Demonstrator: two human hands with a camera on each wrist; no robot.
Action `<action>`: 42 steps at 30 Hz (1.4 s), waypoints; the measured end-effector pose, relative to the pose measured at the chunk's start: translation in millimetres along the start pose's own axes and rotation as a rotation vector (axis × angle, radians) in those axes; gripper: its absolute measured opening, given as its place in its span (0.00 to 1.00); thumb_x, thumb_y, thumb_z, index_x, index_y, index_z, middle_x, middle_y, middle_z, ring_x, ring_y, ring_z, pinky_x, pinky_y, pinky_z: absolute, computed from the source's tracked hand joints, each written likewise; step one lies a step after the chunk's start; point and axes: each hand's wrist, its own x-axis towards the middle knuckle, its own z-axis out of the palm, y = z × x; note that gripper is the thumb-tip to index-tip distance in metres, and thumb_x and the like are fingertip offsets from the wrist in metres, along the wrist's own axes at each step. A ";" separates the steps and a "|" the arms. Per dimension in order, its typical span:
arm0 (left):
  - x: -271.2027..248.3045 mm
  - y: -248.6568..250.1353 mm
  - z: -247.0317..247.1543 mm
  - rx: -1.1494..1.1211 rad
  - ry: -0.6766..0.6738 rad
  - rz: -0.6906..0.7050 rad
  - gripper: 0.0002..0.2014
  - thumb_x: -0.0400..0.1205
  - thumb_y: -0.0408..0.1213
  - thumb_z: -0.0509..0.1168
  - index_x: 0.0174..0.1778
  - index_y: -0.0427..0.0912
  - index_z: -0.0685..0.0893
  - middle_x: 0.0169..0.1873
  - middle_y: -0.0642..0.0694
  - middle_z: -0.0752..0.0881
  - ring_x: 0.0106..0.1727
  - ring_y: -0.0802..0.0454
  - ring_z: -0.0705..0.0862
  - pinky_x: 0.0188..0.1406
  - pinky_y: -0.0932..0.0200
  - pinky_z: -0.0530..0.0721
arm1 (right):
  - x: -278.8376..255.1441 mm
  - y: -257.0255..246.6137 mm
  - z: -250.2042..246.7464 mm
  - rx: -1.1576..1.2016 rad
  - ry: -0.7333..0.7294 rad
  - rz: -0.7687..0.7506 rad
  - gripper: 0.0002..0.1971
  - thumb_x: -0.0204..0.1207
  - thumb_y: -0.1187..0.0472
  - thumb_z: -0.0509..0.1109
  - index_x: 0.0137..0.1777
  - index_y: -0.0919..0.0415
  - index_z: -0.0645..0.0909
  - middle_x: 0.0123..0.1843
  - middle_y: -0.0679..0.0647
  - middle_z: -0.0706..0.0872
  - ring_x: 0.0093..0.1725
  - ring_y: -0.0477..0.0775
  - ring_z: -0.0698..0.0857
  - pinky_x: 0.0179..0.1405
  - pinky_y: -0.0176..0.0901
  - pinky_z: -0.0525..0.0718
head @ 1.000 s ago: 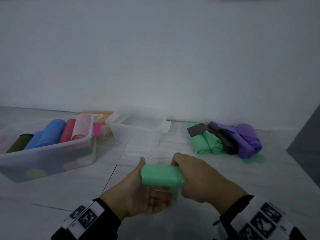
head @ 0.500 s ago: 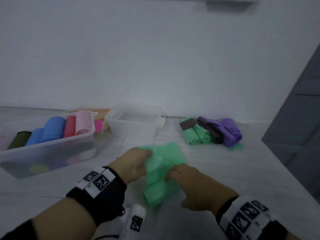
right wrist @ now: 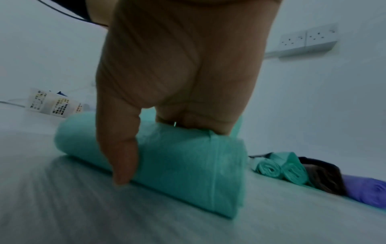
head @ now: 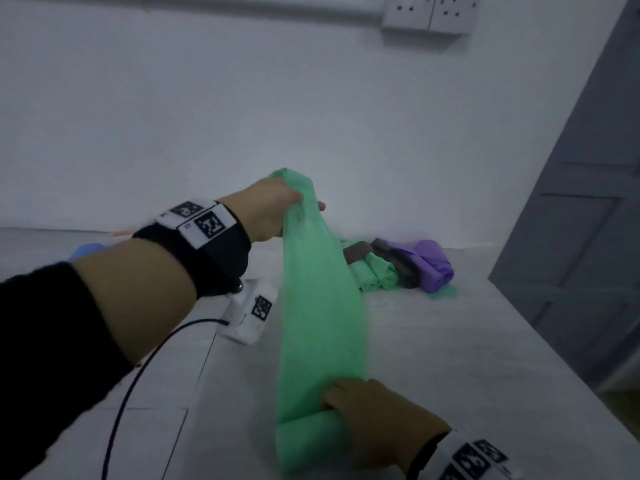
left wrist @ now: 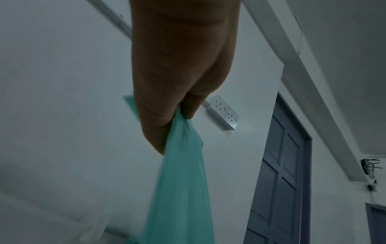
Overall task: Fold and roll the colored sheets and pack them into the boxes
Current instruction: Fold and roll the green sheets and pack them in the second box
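Note:
A green sheet stretches as a long band from my raised left hand down to the floor. The left hand pinches its bunched top end. At the bottom the sheet is still wound into a roll, and my right hand grips that roll on the floor, thumb in front and fingers curled over the top. The boxes are hidden behind my left arm.
Rolled green sheets, a dark roll and purple rolls lie by the wall at the back right. A white sensor unit with a dark cable hangs under my left wrist. A grey door stands at the right.
The compact green roll held in both hands has been unwound. My left hand rose up and away with one end, while my right hand brought the rest of the roll down to the floor.

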 end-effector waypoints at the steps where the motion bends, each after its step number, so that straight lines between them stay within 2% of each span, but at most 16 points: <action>1: 7.9 6.3 2.6 0.087 -0.018 0.022 0.12 0.86 0.24 0.53 0.62 0.41 0.74 0.46 0.42 0.87 0.45 0.49 0.86 0.39 0.53 0.85 | -4.4 3.8 1.2 0.020 0.001 0.017 0.23 0.69 0.64 0.70 0.64 0.53 0.71 0.64 0.55 0.73 0.64 0.59 0.75 0.63 0.46 0.69; 4: 31.9 24.9 12.0 0.422 -0.010 0.103 0.08 0.86 0.30 0.56 0.54 0.42 0.79 0.46 0.47 0.84 0.45 0.53 0.82 0.41 0.62 0.79 | -18.3 21.7 -2.2 -0.014 0.021 0.106 0.22 0.72 0.65 0.66 0.67 0.56 0.70 0.67 0.57 0.73 0.66 0.59 0.74 0.64 0.48 0.68; 8: 67.0 46.8 30.2 0.558 -0.002 0.107 0.09 0.87 0.30 0.54 0.43 0.41 0.77 0.41 0.39 0.81 0.32 0.54 0.75 0.21 0.68 0.74 | -23.3 43.4 -10.6 -0.135 0.124 0.215 0.21 0.75 0.65 0.62 0.68 0.55 0.70 0.67 0.57 0.72 0.67 0.58 0.71 0.65 0.50 0.67; 9: 75.0 49.1 34.2 0.572 0.028 0.101 0.09 0.87 0.32 0.55 0.44 0.38 0.78 0.48 0.33 0.82 0.35 0.50 0.78 0.27 0.65 0.78 | -23.3 47.3 -10.4 -0.113 0.156 0.231 0.22 0.75 0.64 0.63 0.69 0.55 0.69 0.68 0.55 0.72 0.68 0.57 0.70 0.66 0.49 0.66; 10: 82.8 50.6 37.2 0.596 0.075 0.088 0.10 0.88 0.35 0.56 0.51 0.34 0.80 0.59 0.29 0.81 0.44 0.43 0.82 0.42 0.59 0.82 | -23.0 50.6 -8.7 -0.072 0.177 0.239 0.24 0.74 0.64 0.63 0.71 0.54 0.67 0.69 0.53 0.71 0.69 0.55 0.69 0.68 0.47 0.65; 12: 98.9 45.5 44.8 0.738 0.143 0.199 0.22 0.87 0.42 0.56 0.70 0.27 0.72 0.74 0.31 0.70 0.69 0.37 0.75 0.66 0.53 0.73 | -22.6 55.0 -2.5 0.011 0.197 0.234 0.28 0.74 0.63 0.62 0.75 0.53 0.64 0.74 0.51 0.69 0.74 0.52 0.66 0.73 0.43 0.59; 16: 98.4 11.7 63.3 0.787 0.180 0.212 0.32 0.83 0.44 0.65 0.77 0.29 0.65 0.74 0.34 0.72 0.69 0.39 0.76 0.55 0.57 0.75 | -21.8 61.6 2.4 0.076 0.111 0.231 0.35 0.77 0.67 0.55 0.83 0.47 0.51 0.85 0.46 0.50 0.83 0.47 0.49 0.80 0.43 0.43; 19: 72.9 -30.3 75.7 0.728 -0.031 0.388 0.15 0.82 0.37 0.66 0.65 0.41 0.80 0.63 0.41 0.84 0.54 0.51 0.83 0.53 0.64 0.78 | -17.6 62.3 2.4 0.057 0.049 0.261 0.37 0.78 0.68 0.54 0.84 0.44 0.46 0.86 0.48 0.44 0.84 0.51 0.46 0.81 0.47 0.42; 21: 47.6 -64.9 79.0 0.906 -0.316 0.328 0.09 0.82 0.37 0.65 0.58 0.45 0.83 0.58 0.44 0.86 0.49 0.54 0.83 0.56 0.60 0.81 | -16.2 59.8 3.8 0.067 0.082 0.277 0.37 0.78 0.67 0.54 0.84 0.43 0.47 0.86 0.47 0.46 0.84 0.50 0.48 0.81 0.47 0.43; 24: 18.7 -124.8 78.3 1.319 -0.720 0.172 0.16 0.85 0.40 0.60 0.69 0.48 0.79 0.70 0.47 0.77 0.67 0.50 0.77 0.67 0.62 0.70 | -19.2 54.6 6.2 0.067 0.212 0.281 0.34 0.76 0.65 0.56 0.81 0.45 0.57 0.82 0.43 0.61 0.80 0.45 0.59 0.77 0.38 0.52; 26: 8.8 -153.2 73.0 1.413 -0.792 0.090 0.19 0.86 0.41 0.58 0.75 0.47 0.73 0.75 0.44 0.71 0.74 0.47 0.70 0.75 0.56 0.66 | -21.3 50.4 6.3 0.035 0.287 0.316 0.33 0.74 0.64 0.60 0.78 0.43 0.62 0.74 0.46 0.69 0.74 0.48 0.66 0.71 0.41 0.62; 29: 8.9 -175.7 60.7 1.411 -0.689 0.066 0.25 0.85 0.47 0.60 0.78 0.45 0.68 0.77 0.43 0.67 0.76 0.45 0.68 0.77 0.50 0.64 | -24.6 43.6 9.5 -0.034 0.237 0.297 0.31 0.70 0.63 0.65 0.74 0.45 0.65 0.67 0.51 0.69 0.67 0.56 0.67 0.64 0.46 0.67; 33: 17.5 -189.1 51.8 1.379 -0.569 0.067 0.33 0.79 0.53 0.68 0.78 0.49 0.67 0.77 0.45 0.65 0.77 0.44 0.65 0.77 0.47 0.64 | -32.4 38.6 16.8 0.009 0.164 0.256 0.30 0.76 0.49 0.63 0.77 0.45 0.59 0.72 0.47 0.68 0.72 0.50 0.66 0.72 0.43 0.57; 36: 21.9 -194.7 46.0 1.364 -0.560 -0.011 0.38 0.77 0.55 0.69 0.81 0.53 0.60 0.82 0.45 0.56 0.81 0.44 0.56 0.79 0.43 0.59 | -35.0 34.5 18.3 0.001 0.178 0.249 0.29 0.76 0.54 0.62 0.77 0.41 0.58 0.72 0.46 0.69 0.70 0.52 0.67 0.68 0.46 0.59; 39: 25.0 -196.1 39.4 1.322 -0.597 -0.052 0.43 0.77 0.55 0.69 0.83 0.51 0.53 0.83 0.48 0.50 0.83 0.42 0.49 0.81 0.50 0.52 | -32.8 33.4 17.0 0.030 0.187 0.255 0.26 0.76 0.56 0.62 0.74 0.43 0.62 0.71 0.46 0.70 0.69 0.53 0.68 0.66 0.48 0.61; 42: 28.3 -195.9 38.4 1.330 -0.589 -0.061 0.45 0.75 0.59 0.69 0.84 0.53 0.52 0.84 0.49 0.49 0.83 0.44 0.52 0.79 0.53 0.54 | -28.1 32.9 17.9 0.053 0.210 0.268 0.22 0.79 0.47 0.61 0.73 0.43 0.66 0.72 0.46 0.67 0.71 0.51 0.66 0.68 0.49 0.61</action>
